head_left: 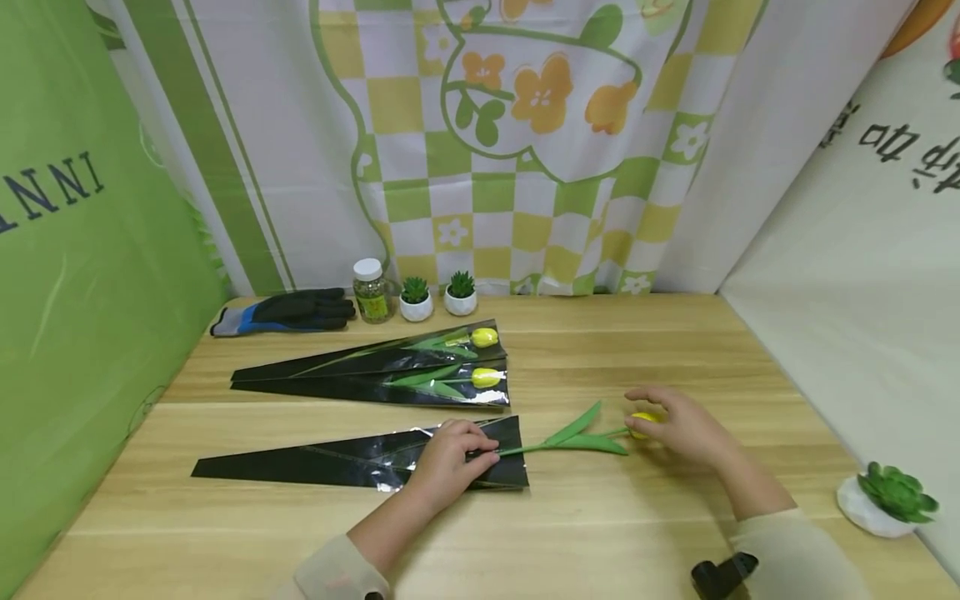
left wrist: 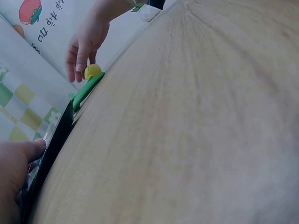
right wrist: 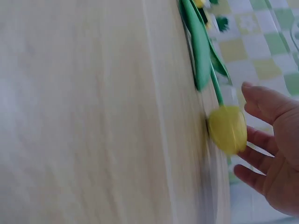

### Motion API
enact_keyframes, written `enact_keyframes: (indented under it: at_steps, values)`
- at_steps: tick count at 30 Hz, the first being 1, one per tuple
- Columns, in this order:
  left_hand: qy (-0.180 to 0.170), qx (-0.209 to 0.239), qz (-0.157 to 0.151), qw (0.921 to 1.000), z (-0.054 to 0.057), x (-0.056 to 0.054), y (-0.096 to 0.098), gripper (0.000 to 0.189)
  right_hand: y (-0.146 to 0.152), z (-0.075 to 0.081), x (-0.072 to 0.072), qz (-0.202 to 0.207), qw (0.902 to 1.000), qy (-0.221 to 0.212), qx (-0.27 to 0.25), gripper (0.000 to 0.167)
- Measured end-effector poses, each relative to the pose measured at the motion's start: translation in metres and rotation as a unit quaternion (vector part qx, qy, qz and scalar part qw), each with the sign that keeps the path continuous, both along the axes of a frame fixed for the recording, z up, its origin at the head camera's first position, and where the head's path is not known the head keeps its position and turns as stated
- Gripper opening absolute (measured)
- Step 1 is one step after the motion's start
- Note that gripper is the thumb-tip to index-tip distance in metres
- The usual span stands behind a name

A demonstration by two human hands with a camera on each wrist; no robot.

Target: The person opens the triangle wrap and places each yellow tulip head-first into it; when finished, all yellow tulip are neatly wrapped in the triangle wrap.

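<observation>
My left hand (head_left: 450,458) lies over the wide end of a black flower sleeve (head_left: 300,467) with a clear front, its thumb and fingers pinching near the opening. A yellow artificial tulip (head_left: 577,442) lies with its stem end inside that opening and its green leaves outside, its bloom pointing right. Around the yellow bloom (right wrist: 227,129) my right hand (right wrist: 275,144) is spread loosely, thumb apart from the fingers and fingertips right beside the petals. In the left wrist view the left thumb (left wrist: 32,149) presses on the sleeve's clear side; its other fingers are mostly hidden.
Behind lie two black sleeves (head_left: 360,390), each with a yellow tulip inside. Along the back stand a dark work glove (head_left: 300,312), a white-capped jar (head_left: 372,293) and two small potted succulents (head_left: 416,302). Another potted succulent (head_left: 888,498) sits at the right edge.
</observation>
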State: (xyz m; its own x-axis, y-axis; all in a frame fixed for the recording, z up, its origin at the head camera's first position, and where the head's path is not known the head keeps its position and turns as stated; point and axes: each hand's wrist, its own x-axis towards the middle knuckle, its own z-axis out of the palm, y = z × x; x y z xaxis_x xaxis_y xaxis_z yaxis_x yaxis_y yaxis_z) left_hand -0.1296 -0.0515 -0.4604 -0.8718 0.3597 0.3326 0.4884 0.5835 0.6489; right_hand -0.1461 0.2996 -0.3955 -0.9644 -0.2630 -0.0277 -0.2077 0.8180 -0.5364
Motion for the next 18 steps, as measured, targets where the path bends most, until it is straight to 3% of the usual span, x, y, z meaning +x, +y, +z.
enact_keyframes:
  at_steps: [10,18]
  values:
    - [0.010,0.001,-0.004,0.9999,0.001,-0.002,0.000,0.014,0.025,-0.005,-0.002,0.004,0.9966,-0.073,-0.038,0.048]
    - [0.001,0.000,-0.003,1.0000,0.002,0.000,-0.001,0.014,0.017,-0.009,0.000,0.004,0.9965,-0.073,-0.040,0.044]
